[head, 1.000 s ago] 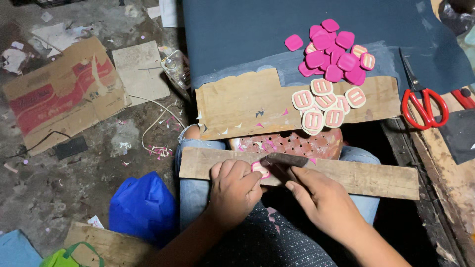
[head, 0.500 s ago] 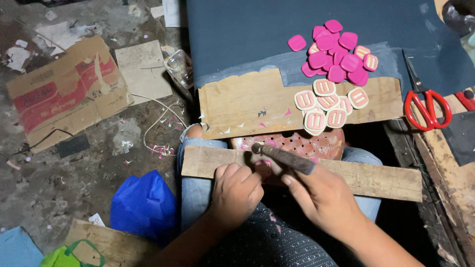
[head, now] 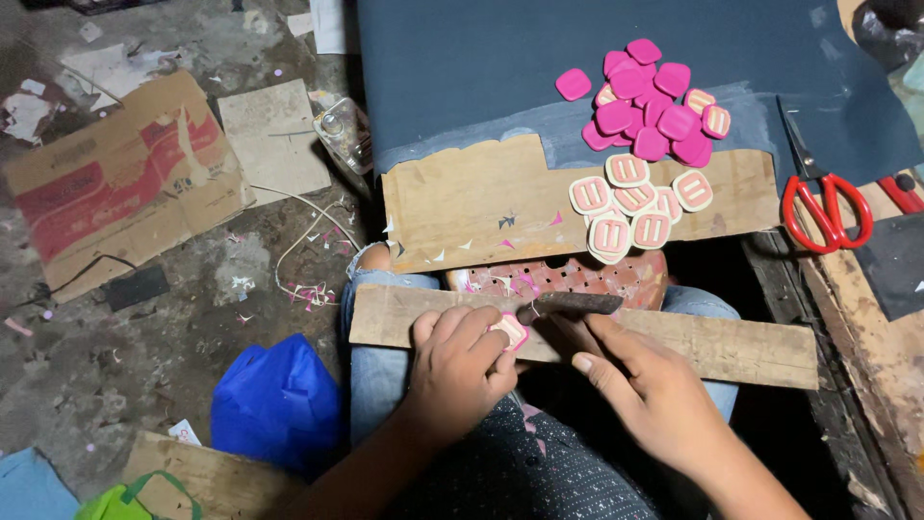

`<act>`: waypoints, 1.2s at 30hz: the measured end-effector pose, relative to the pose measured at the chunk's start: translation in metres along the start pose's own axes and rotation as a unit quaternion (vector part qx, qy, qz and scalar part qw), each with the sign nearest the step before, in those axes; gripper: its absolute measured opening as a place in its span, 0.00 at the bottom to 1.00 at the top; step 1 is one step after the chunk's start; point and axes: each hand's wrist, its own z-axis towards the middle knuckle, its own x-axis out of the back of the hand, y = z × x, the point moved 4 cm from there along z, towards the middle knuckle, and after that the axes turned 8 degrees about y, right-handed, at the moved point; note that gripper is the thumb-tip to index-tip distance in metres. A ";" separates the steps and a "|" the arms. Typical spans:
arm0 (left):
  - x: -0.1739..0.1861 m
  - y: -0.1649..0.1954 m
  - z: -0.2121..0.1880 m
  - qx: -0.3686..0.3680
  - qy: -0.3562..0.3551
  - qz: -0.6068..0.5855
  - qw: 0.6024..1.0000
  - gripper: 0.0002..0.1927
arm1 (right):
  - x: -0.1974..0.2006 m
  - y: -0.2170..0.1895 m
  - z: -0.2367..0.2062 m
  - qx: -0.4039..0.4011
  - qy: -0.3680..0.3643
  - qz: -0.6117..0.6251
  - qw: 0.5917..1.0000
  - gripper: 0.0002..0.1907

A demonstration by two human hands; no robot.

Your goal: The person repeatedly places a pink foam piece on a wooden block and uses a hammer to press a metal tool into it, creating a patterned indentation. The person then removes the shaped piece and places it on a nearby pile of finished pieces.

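My left hand (head: 460,364) presses a small pink and cream square piece (head: 510,330) against a wooden plank (head: 731,345) that lies across my knees. My right hand (head: 647,390) grips a dark metal blade tool (head: 570,304), whose tip lies on the plank right beside the pink piece. Ahead, on a worn cardboard sheet (head: 462,204), sits a cluster of cream-faced pieces (head: 635,204). Behind them is a pile of plain pink pieces (head: 650,101) on a dark blue-grey sheet (head: 462,67).
Red-handled scissors (head: 823,197) lie at the right on the blue-grey sheet. A red perforated stool or basket (head: 568,276) shows under the plank. A blue bag (head: 279,400) sits by my left leg. Torn cardboard (head: 120,178) and scraps litter the dirty floor at left.
My right hand has brought the blade tool from a raised slant down flat onto the plank beside the pink piece. My left hand has stayed on the piece.
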 end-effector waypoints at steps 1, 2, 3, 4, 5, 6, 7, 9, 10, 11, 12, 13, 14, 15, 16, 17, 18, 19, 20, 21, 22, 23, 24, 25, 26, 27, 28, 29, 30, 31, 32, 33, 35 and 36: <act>0.001 0.000 -0.001 -0.008 0.000 0.008 1.000 0.09 | -0.001 0.001 -0.002 -0.007 0.007 -0.002 1.000 0.21; 0.001 0.000 -0.001 -0.016 0.000 0.016 1.000 0.08 | -0.002 0.001 -0.003 -0.012 0.015 -0.004 1.000 0.19; 0.002 0.001 -0.002 -0.022 0.013 0.024 0.999 0.08 | -0.005 0.003 -0.004 -0.051 -0.002 -0.039 0.998 0.17; 0.002 0.001 -0.003 -0.027 0.027 0.033 0.999 0.08 | -0.010 0.005 -0.004 -0.088 -0.019 -0.074 0.993 0.16; 0.003 0.002 -0.003 -0.033 0.041 0.041 0.998 0.07 | -0.012 0.006 -0.004 -0.125 -0.035 -0.108 0.986 0.14; 0.002 0.001 -0.004 -0.022 0.025 0.035 0.999 0.07 | -0.014 0.000 0.000 -0.072 -0.033 -0.076 0.994 0.15; 0.002 0.000 -0.006 -0.012 0.011 0.028 0.999 0.06 | -0.016 -0.008 0.004 -0.018 -0.028 -0.044 0.998 0.16; 0.001 0.000 -0.009 -0.012 -0.002 0.022 1.000 0.06 | -0.011 -0.019 0.008 0.035 -0.022 -0.014 0.999 0.17; 0.001 0.000 -0.010 -0.020 -0.002 0.025 0.999 0.08 | -0.008 -0.022 0.010 0.034 -0.021 -0.013 0.999 0.17; 0.000 0.000 -0.011 -0.028 -0.005 0.026 0.999 0.10 | -0.007 -0.026 0.011 0.031 -0.020 -0.012 0.999 0.17; -0.001 0.000 -0.013 -0.029 -0.012 0.025 0.999 0.09 | -0.006 -0.033 0.012 0.058 0.002 0.003 0.998 0.17; -0.002 -0.002 -0.014 -0.029 -0.019 0.024 0.999 0.08 | -0.006 -0.039 0.013 0.087 0.024 0.017 0.996 0.17; -0.002 -0.003 -0.016 -0.031 -0.025 0.023 0.999 0.07 | -0.005 -0.045 0.014 0.117 0.047 0.032 0.992 0.18; -0.002 -0.004 -0.018 -0.036 -0.026 0.022 0.999 0.07 | -0.009 -0.044 0.016 0.089 0.000 -0.006 0.996 0.17; -0.002 -0.004 -0.019 -0.043 -0.026 0.021 0.999 0.08 | -0.012 -0.041 0.017 0.061 -0.045 -0.044 0.996 0.16; -0.002 -0.005 -0.020 -0.049 -0.026 0.019 0.998 0.08 | -0.016 -0.039 0.015 0.033 -0.090 -0.082 0.992 0.16; -0.004 -0.006 -0.021 -0.048 -0.032 0.023 0.998 0.06 | -0.014 -0.040 0.016 0.042 -0.067 -0.066 0.995 0.16; -0.004 -0.007 -0.021 -0.045 -0.040 0.027 0.998 0.04 | -0.013 -0.040 0.016 0.049 -0.046 -0.049 0.997 0.17; -0.005 -0.007 -0.021 -0.042 -0.048 0.029 0.998 0.04 | -0.011 -0.041 0.013 0.054 -0.025 -0.033 0.998 0.17; -0.005 -0.007 -0.021 -0.042 -0.049 0.032 0.997 0.04 | -0.015 -0.040 0.013 0.057 -0.042 -0.027 0.997 0.16; -0.005 -0.006 -0.021 -0.042 -0.050 0.035 0.997 0.04 | -0.021 -0.038 0.014 0.060 -0.058 -0.021 0.996 0.15; -0.004 -0.005 -0.020 -0.044 -0.051 0.037 0.997 0.05 | -0.024 -0.037 0.013 0.064 -0.072 -0.015 0.995 0.15; -0.002 -0.004 -0.018 -0.045 -0.041 0.033 0.998 0.04 | -0.024 -0.035 0.011 0.060 -0.067 -0.018 0.996 0.14; -0.001 -0.002 -0.015 -0.045 -0.029 0.029 0.998 0.05 | -0.021 -0.032 0.010 0.057 -0.062 -0.022 0.996 0.13; 0.002 0.000 -0.014 -0.042 -0.018 0.027 0.999 0.07 | -0.020 -0.028 0.009 0.055 -0.061 -0.025 0.996 0.13; 0.005 0.002 -0.014 -0.042 -0.012 0.026 0.999 0.09 | -0.018 -0.023 0.006 0.018 -0.050 -0.024 0.998 0.17; 0.007 0.004 -0.013 -0.042 -0.006 0.024 0.999 0.11 | -0.014 -0.016 0.002 -0.019 -0.038 -0.026 0.999 0.21; 0.009 0.003 -0.010 -0.044 0.004 0.022 0.999 0.13 | -0.011 -0.009 0.002 -0.053 -0.024 -0.028 0.998 0.25; 0.008 0.003 -0.009 -0.044 -0.007 0.019 0.999 0.12 | -0.008 -0.007 0.000 -0.028 -0.006 -0.015 0.999 0.24; 0.009 0.003 -0.009 -0.042 -0.021 0.015 0.999 0.11 | -0.004 -0.005 -0.003 -0.005 0.012 -0.001 1.000 0.24; 0.010 0.002 -0.008 -0.042 -0.035 0.012 0.998 0.11 | -0.002 -0.003 -0.006 0.019 0.030 0.014 0.999 0.23; 0.010 0.000 -0.007 -0.046 -0.036 0.010 0.998 0.11 | -0.004 0.004 -0.009 -0.029 0.024 0.028 0.999 0.22; 0.011 -0.002 -0.006 -0.051 -0.040 0.003 0.998 0.11 | -0.009 0.017 -0.019 -0.130 0.007 0.054 0.990 0.20; 0.012 -0.003 -0.006 -0.056 -0.043 0.003 0.998 0.11 | -0.009 0.016 -0.022 -0.101 0.019 0.064 0.993 0.19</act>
